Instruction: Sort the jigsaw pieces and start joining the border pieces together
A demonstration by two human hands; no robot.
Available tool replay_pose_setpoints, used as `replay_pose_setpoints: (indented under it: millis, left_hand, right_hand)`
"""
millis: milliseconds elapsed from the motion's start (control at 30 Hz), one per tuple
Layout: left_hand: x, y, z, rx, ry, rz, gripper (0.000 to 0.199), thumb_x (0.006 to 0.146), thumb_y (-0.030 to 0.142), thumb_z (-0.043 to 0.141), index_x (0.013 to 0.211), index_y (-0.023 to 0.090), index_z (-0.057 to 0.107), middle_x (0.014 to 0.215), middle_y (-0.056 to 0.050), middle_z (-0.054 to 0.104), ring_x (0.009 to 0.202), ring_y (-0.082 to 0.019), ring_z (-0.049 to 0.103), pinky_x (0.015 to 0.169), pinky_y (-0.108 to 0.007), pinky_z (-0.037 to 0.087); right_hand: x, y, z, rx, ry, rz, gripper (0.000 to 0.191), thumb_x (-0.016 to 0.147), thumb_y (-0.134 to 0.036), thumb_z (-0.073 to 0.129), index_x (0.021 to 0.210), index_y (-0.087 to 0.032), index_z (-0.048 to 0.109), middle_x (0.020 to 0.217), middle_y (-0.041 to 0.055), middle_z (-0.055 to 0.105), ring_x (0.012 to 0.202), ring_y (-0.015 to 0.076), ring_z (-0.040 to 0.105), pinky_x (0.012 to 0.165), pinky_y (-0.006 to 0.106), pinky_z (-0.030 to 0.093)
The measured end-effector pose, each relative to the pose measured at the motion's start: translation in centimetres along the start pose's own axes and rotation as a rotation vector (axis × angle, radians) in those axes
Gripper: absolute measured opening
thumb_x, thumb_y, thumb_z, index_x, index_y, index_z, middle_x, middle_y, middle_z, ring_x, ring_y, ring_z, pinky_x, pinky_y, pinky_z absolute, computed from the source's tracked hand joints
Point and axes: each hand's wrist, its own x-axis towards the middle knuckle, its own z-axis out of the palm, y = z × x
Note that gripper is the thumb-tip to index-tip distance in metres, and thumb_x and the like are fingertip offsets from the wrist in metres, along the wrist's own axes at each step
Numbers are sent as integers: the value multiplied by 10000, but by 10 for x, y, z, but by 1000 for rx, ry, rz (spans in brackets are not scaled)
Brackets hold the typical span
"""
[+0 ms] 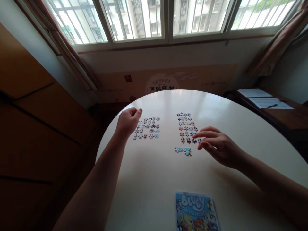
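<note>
My left hand (129,121) is above the left edge of a group of loose jigsaw pieces (153,126). Its fingers are curled in with the thumb against them, and whatever they may hold is hidden. My right hand (218,145) hovers beside a second group of jigsaw pieces (184,123), laid in rows. Its fingers are spread and slightly bent, with the fingertips near the lower right pieces, some of which they cover. A small joined strip of puzzle (184,150), mostly light blue, lies just below that group.
Everything rests on a round white table (149,179). A blue "Bluey" picture card or box (196,211) lies near me. To the right, papers and a pen (272,106) lie on a dark brown surface. Windows and a wall stand beyond the table.
</note>
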Motion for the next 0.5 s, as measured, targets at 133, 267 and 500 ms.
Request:
replay_pose_setpoints:
  millis: [133,267,500]
  left_hand:
    - [-4,6,4,137,-203,23,322,850,449,601,657,193,631,543,19,539,544,-136,492,555,-276,349]
    - [-12,15,7,196,-341,48,265,858,427,614,796,197,731,652,-7,653,546,-137,547,566,-272,400]
    - [-17,9,19,389,-483,122,189,864,277,624,930,237,797,1024,-51,727,850,-200,669,766,-290,495]
  right_hand:
    - [1,-2,0,13,-10,-9,285,1016,-311,497,858,-241,723,1080,58,752,1046,242,649,891,432,511]
    - [2,-6,0,-4,-7,-11,250,1006,-312,514,881,-248,721,1091,59,749,1057,249,645,878,432,522]
    - [3,-8,-3,-11,-3,-7,246,1000,-306,520,863,-251,716,1091,62,741,1049,253,652,866,444,536]
